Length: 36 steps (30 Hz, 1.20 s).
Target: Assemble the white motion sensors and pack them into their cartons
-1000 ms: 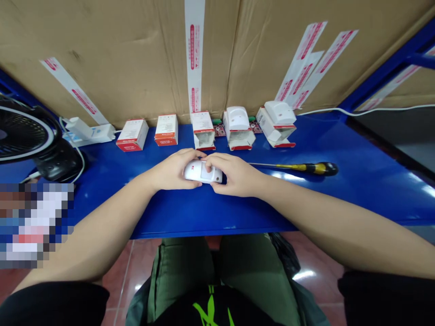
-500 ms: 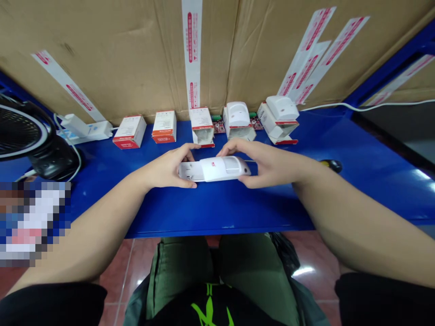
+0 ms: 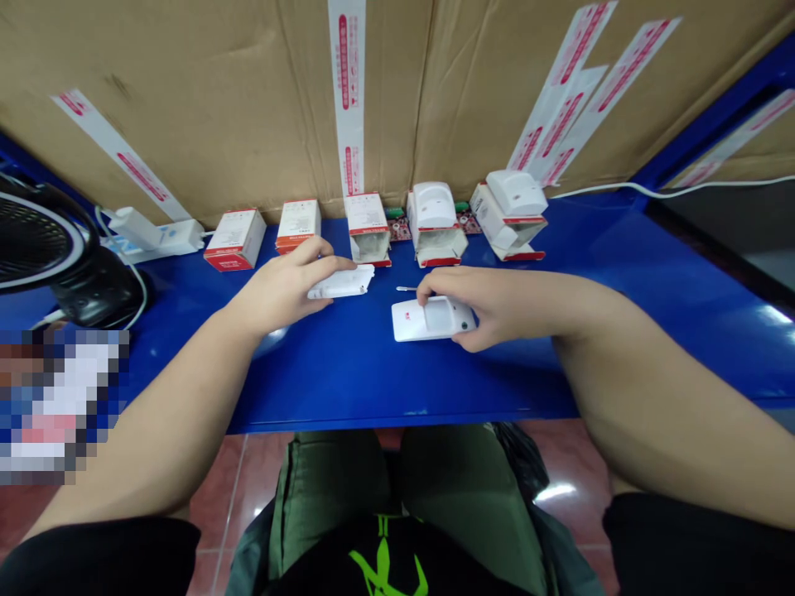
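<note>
My left hand (image 3: 282,285) is closed on a white plastic back plate (image 3: 340,284), pinching its left end above the blue table. My right hand (image 3: 475,302) grips a white motion detector front cover (image 3: 410,321), with a small red mark and a curved lens window, by its right end. A gap separates the two parts. Just behind the front cover, a thin metal shaft (image 3: 406,288), like a screwdriver's, sticks out past my right fingers; its other end is hidden by my hand and arm.
Red and white boxes (image 3: 234,238) stand along the back of the blue table (image 3: 397,389). White detectors (image 3: 433,203) sit on two open boxes, with circuit boards (image 3: 401,225) behind. A black fan (image 3: 93,281) and a white power strip (image 3: 167,240) are at left. Taped cardboard (image 3: 248,99) backs the table.
The back plate and front cover, joined before, are now apart. My left hand has moved left and away from me with the plate. The metal shaft's tip has come into view.
</note>
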Each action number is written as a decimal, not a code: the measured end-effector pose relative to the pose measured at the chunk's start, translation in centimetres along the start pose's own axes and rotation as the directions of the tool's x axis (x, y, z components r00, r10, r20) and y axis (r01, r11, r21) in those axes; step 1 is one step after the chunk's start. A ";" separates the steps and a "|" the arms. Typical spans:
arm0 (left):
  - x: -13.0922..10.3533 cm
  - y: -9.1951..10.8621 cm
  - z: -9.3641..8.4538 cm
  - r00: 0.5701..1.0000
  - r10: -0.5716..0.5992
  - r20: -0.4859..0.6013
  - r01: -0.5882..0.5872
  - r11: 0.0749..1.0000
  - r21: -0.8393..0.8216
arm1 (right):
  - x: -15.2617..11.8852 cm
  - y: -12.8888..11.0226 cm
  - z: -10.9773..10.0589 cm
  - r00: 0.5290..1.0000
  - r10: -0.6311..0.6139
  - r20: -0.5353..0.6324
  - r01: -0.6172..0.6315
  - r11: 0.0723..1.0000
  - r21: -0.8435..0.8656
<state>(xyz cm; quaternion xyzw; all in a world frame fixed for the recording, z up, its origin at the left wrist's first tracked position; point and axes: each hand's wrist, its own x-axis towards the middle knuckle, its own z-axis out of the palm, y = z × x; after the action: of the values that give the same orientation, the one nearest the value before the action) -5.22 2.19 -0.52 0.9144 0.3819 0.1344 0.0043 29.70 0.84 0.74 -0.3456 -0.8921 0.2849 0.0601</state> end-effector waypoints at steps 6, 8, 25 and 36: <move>0.1 -0.1 0.1 0.988 -0.130 -0.078 0.141 0.977 0.161 | 0.3 0.1 0.1 1.000 0.029 0.002 -0.029 0.999 -0.019; 0.2 0.0 0.2 0.983 -0.133 -0.124 0.154 0.972 0.180 | 0.5 0.0 0.2 0.999 0.040 0.008 -0.040 0.999 -0.025; 0.4 0.2 -0.6 0.990 0.113 -0.089 -0.138 0.924 -0.357 | 2.8 2.4 -0.5 0.842 -0.106 -0.529 -0.096 0.935 -0.341; 0.8 1.7 1.4 0.963 0.213 0.167 -0.119 0.888 -0.445 | 14.5 1.8 -3.8 0.923 0.222 -0.316 -0.378 0.682 -0.626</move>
<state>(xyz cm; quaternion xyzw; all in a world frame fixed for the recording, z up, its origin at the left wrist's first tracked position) -3.14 1.68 -1.54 0.9291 0.2602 0.1176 0.2349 20.96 13.10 1.59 -0.5141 -0.8525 -0.0918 -0.0217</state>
